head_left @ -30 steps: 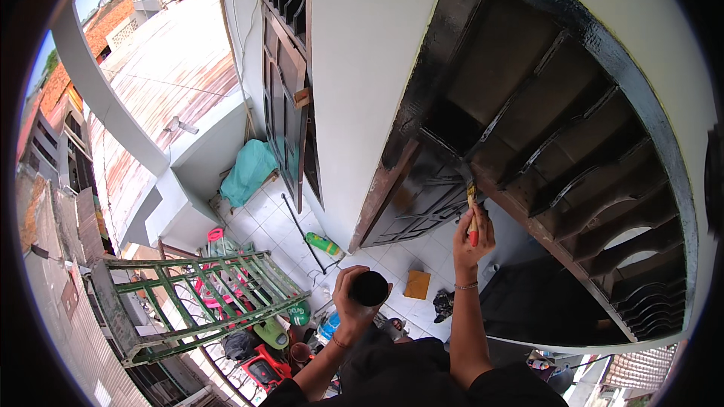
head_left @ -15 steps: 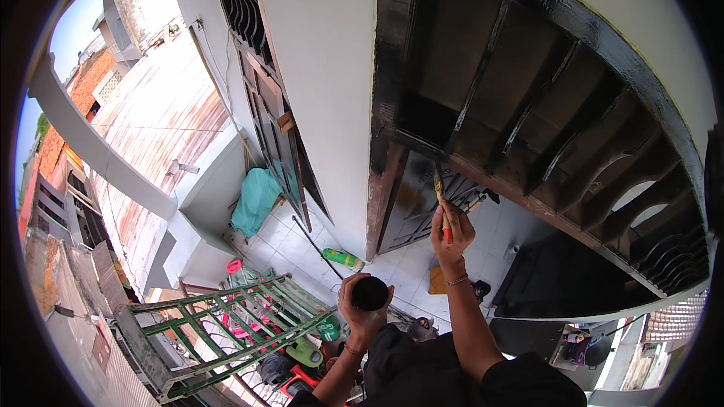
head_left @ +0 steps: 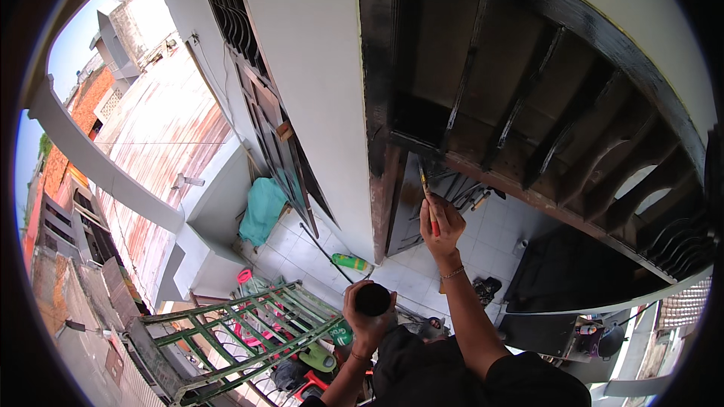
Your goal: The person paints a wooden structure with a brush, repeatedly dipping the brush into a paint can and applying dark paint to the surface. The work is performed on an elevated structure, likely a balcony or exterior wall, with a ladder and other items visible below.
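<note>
My left hand [head_left: 364, 334] is wrapped round a small round container of black paint [head_left: 372, 299], held in front of my body. In my right hand [head_left: 445, 232], raised higher, is a paintbrush [head_left: 427, 188] with a red handle and dark bristles, pinched and pointing up. Its tip is close to the left end of the brown lower beam [head_left: 498, 175] of a wooden window grille. I cannot tell whether the bristles touch the wood. Above, several upright slats [head_left: 520, 98] and the curved top beam [head_left: 573, 4] look dark, with shiny black patches.
A green metal ladder [head_left: 241, 335] stands at the lower left. Beyond it lie a green bottle [head_left: 351, 261] and a teal cloth [head_left: 261, 211] on the tiled floor. A dark door with a grille [head_left: 271, 128] stands ajar in the white wall [head_left: 317, 75].
The brush and my right hand have shifted slightly left and down from the beam. My left hand still holds the paint container. The whole view has turned a little.
</note>
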A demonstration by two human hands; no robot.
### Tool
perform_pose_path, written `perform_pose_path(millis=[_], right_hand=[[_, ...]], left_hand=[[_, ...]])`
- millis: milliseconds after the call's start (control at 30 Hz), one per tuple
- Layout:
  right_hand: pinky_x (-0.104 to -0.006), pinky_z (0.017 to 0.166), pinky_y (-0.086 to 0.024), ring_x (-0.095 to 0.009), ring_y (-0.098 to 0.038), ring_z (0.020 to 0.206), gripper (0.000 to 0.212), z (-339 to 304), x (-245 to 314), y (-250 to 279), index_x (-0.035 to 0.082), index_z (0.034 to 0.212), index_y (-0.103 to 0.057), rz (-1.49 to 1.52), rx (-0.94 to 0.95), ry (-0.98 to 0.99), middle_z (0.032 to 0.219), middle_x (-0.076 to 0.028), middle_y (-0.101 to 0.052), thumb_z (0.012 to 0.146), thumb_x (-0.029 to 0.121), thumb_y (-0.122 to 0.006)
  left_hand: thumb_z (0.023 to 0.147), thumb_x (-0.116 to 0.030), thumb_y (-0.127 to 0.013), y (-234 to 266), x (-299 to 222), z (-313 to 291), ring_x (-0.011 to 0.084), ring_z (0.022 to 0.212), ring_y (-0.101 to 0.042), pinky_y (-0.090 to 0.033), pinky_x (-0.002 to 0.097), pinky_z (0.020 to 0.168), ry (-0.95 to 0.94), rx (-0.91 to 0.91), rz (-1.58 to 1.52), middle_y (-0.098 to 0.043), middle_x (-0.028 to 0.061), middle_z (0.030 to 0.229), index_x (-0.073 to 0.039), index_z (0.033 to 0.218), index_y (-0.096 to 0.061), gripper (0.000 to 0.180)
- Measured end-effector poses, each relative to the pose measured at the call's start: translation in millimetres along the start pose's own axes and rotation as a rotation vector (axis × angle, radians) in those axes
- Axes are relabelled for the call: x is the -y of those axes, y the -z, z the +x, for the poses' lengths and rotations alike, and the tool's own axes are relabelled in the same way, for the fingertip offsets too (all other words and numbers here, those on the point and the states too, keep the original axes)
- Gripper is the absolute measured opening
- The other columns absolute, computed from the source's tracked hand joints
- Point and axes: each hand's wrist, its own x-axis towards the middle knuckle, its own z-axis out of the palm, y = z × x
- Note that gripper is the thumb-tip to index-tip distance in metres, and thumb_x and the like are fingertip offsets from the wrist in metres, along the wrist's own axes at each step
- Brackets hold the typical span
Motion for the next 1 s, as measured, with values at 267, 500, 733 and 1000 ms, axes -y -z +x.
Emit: perform_pose_path(millis=[267, 500, 733, 1000], right_hand=[[-0.0373, 0.064, -0.061, -0.028, -0.074, 0.075, 0.021, -15, -26, 47, 0.006, 0.114, -0.072, -0.214, -0.094, -0.127, 0.098, -0.011, -0.076, 0.093, 0.003, -0.074], [-0.0363, 0.065, -0.061, -0.027, -0.076, 0.079, 0.025, 13, -14, 9, 0.006, 0.118, -0.072, 0.020, -0.028, -0.055, 0.097, -0.011, -0.076, 0.093, 0.003, -0.074], [-0.0341, 0.066, -0.062, -0.025, -0.075, 0.077, 0.020, -1, -25, 56, 0.003, 0.113, -0.073, -0.132, -0.076, -0.127, 0.095, -0.011, -0.077, 0.093, 0.002, -0.073], [-0.0348, 0.066, -0.061, -0.026, -0.075, 0.077, 0.020, 5, -42, 59, 0.002, 0.113, -0.073, -0.115, -0.029, -0.104, 0.097, -0.013, -0.077, 0.093, 0.003, -0.075]], left_hand=[[0.065, -0.008, -0.098, 4, -9, -4, 0.0303, 0.100, -0.069, -0.057, 0.0395, 0.090, -0.049, -0.007, 0.048, -0.069, 0.0131, 0.109, -0.005, 0.111, -0.065, 0.057], [0.064, -0.007, -0.098, -7, -4, -3, 0.0304, 0.100, -0.069, -0.056, 0.0402, 0.091, 0.020, 0.005, -0.035, -0.069, 0.0132, 0.109, -0.004, 0.110, -0.066, 0.057], [0.063, -0.009, -0.099, -13, -10, -5, 0.0310, 0.100, -0.069, -0.056, 0.0408, 0.091, 0.011, 0.015, -0.014, -0.069, 0.0129, 0.109, -0.005, 0.110, -0.066, 0.057], [0.064, -0.011, -0.098, -23, -17, -17, 0.0308, 0.100, -0.069, -0.054, 0.0410, 0.093, 0.062, 0.024, -0.030, -0.069, 0.0124, 0.109, -0.005, 0.109, -0.066, 0.056]])
